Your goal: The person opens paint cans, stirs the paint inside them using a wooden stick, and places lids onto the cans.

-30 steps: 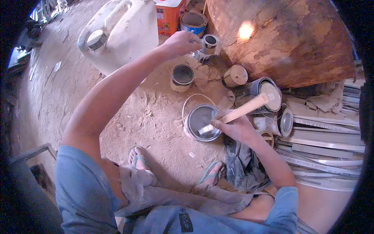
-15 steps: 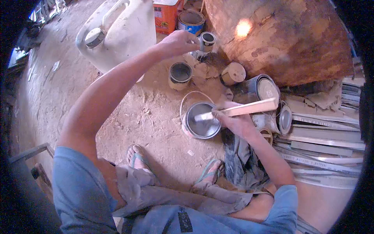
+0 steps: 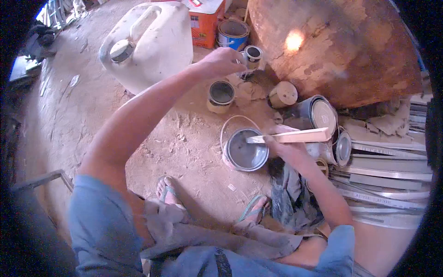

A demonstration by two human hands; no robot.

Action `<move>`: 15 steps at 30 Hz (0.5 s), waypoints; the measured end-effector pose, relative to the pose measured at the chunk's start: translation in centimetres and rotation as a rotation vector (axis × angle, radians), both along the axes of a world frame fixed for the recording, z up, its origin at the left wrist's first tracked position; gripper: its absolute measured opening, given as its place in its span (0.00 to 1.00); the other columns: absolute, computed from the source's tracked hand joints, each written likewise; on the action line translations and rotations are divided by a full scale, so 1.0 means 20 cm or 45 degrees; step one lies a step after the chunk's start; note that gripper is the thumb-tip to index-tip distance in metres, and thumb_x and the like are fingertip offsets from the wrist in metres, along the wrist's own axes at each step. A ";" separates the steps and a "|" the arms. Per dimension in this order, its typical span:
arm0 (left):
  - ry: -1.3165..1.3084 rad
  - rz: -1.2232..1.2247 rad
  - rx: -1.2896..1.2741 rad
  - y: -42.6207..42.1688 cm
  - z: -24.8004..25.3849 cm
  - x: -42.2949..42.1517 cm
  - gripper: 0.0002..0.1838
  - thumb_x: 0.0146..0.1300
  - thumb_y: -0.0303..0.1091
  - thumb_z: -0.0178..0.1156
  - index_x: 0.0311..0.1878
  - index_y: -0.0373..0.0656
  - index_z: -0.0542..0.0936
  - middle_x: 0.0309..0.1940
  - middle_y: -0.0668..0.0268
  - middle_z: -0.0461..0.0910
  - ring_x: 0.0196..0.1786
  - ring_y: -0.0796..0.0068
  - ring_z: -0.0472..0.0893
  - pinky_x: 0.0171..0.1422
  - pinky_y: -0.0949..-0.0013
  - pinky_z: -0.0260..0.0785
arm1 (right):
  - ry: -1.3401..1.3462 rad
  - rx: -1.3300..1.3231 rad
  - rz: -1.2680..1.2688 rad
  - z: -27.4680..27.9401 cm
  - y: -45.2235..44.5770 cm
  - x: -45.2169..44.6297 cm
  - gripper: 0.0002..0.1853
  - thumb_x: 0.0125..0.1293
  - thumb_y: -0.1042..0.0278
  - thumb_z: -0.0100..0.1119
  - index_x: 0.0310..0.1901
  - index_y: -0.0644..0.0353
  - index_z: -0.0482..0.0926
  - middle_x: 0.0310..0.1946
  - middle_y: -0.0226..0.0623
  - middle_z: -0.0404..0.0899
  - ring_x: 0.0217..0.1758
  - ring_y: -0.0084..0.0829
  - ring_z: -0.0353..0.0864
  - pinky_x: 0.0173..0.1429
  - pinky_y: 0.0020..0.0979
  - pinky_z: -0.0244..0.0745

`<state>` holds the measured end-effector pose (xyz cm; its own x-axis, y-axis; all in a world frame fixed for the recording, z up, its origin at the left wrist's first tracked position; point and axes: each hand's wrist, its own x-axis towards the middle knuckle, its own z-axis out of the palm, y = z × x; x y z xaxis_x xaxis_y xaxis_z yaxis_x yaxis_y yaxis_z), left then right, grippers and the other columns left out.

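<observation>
In the head view, my right hand [image 3: 287, 150] is closed around a pale flat wooden stick [image 3: 302, 136]. The stick's whitish tip reaches over an open paint can [image 3: 226, 157] with grey paint inside and a raised wire handle. My left hand [image 3: 220, 62] is stretched out at the upper middle, its fingers parted beside a small open can [image 3: 253, 56] with dark contents. Whether the fingertips touch that can is hard to tell. Another small open can [image 3: 220, 106] stands below my left hand.
A large white jerrycan [image 3: 157, 55] lies at upper left. Behind are an orange box [image 3: 203, 27] and a blue can [image 3: 237, 42]. A brown slab [image 3: 341, 64] leans at upper right. Lidded cans [image 3: 323, 115], a capped can [image 3: 283, 94] and stacked strips [image 3: 387, 184] lie right.
The view has shifted slightly. My left hand has drawn a little down from the small can's side. The stick's tip has moved right over the paint, towards the can's rim.
</observation>
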<state>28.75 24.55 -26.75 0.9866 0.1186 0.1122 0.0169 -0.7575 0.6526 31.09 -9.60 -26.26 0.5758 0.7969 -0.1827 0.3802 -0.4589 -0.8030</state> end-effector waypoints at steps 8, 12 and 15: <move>-0.009 0.062 -0.180 0.01 0.03 0.00 0.19 0.62 0.48 0.65 0.49 0.44 0.88 0.38 0.53 0.87 0.41 0.56 0.87 0.51 0.57 0.77 | 0.114 -0.175 0.187 0.08 0.01 -0.04 0.13 0.63 0.58 0.71 0.38 0.60 0.87 0.30 0.36 0.86 0.34 0.33 0.86 0.41 0.33 0.79; -0.060 0.103 -0.060 0.03 0.03 0.01 0.20 0.63 0.49 0.64 0.50 0.45 0.88 0.39 0.52 0.87 0.44 0.56 0.87 0.54 0.57 0.77 | -0.087 -0.013 0.089 0.07 0.03 -0.02 0.11 0.64 0.61 0.69 0.41 0.60 0.86 0.31 0.34 0.84 0.35 0.27 0.83 0.42 0.31 0.78; -0.035 0.095 -0.069 0.05 0.01 0.01 0.20 0.63 0.49 0.64 0.52 0.47 0.87 0.41 0.52 0.87 0.46 0.56 0.87 0.56 0.56 0.76 | -0.093 -0.231 0.219 0.14 0.00 0.04 0.11 0.66 0.60 0.67 0.36 0.60 0.84 0.30 0.39 0.85 0.36 0.36 0.86 0.44 0.38 0.80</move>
<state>28.96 25.59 -26.50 0.9714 0.1983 0.1303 0.0536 -0.7183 0.6937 31.87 -9.54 -23.41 0.4514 0.8424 -0.2942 0.5193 -0.5161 -0.6811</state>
